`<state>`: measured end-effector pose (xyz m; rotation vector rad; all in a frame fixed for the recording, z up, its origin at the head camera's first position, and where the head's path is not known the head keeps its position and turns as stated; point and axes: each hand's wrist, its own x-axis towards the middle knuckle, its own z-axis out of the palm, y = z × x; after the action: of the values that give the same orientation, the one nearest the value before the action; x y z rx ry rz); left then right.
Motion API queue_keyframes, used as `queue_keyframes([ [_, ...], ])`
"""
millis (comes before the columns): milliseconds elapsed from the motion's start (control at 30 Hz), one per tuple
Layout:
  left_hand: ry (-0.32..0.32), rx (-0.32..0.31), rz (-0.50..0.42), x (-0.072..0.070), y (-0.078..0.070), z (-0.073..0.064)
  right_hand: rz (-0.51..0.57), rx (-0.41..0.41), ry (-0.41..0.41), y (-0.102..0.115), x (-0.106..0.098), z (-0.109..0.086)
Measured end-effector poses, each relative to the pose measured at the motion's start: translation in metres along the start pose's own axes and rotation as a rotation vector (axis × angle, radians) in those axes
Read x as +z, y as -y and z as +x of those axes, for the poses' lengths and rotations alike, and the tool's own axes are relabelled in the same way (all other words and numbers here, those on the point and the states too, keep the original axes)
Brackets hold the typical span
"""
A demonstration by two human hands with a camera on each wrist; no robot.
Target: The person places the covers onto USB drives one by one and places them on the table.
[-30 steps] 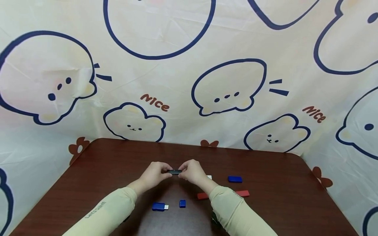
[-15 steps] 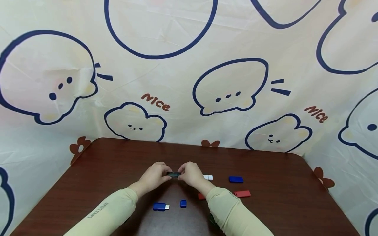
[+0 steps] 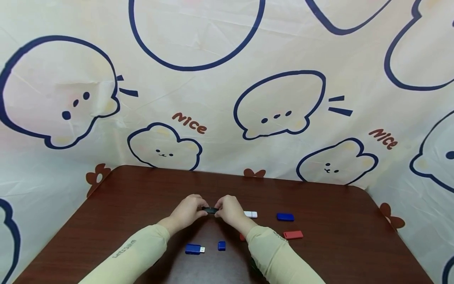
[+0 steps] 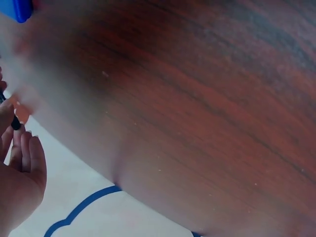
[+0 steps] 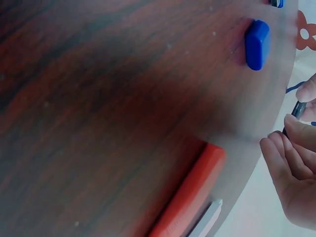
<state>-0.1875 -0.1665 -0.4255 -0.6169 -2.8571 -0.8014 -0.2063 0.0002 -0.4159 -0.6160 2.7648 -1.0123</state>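
Both hands hold a slim black USB stick [image 3: 211,210] between them, close above the middle of the brown table. The left hand [image 3: 187,212] pinches its left end between thumb and fingers. On the other end, the thumb and fingers of the right hand [image 3: 231,213] pinch it too. Parts of the stick are covered by the fingertips. In the right wrist view the dark stick [image 5: 298,109] shows between the two hands. Nearer the body lie a blue USB stick [image 3: 193,249], its metal plug bare, and a small blue cap [image 3: 221,246].
To the right of the right hand lie a white stick [image 3: 250,214], a blue piece [image 3: 285,217] and a red stick [image 3: 293,235]. The right forearm covers part of the red one. A patterned cloth [image 3: 213,98] hangs behind the table [image 3: 149,185].
Both hands have come slightly nearer the body with the black USB stick, which now tilts a little. More of the white stick shows beside the right hand; the right forearm covers more red.
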Motion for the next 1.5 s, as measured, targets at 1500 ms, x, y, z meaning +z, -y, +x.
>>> queue_keyframes([
  [1500, 0.045, -0.133, -0.060, 0.017, 0.009, 0.001, -0.184, 0.043, 0.039, 0.000, 0.013, 0.009],
])
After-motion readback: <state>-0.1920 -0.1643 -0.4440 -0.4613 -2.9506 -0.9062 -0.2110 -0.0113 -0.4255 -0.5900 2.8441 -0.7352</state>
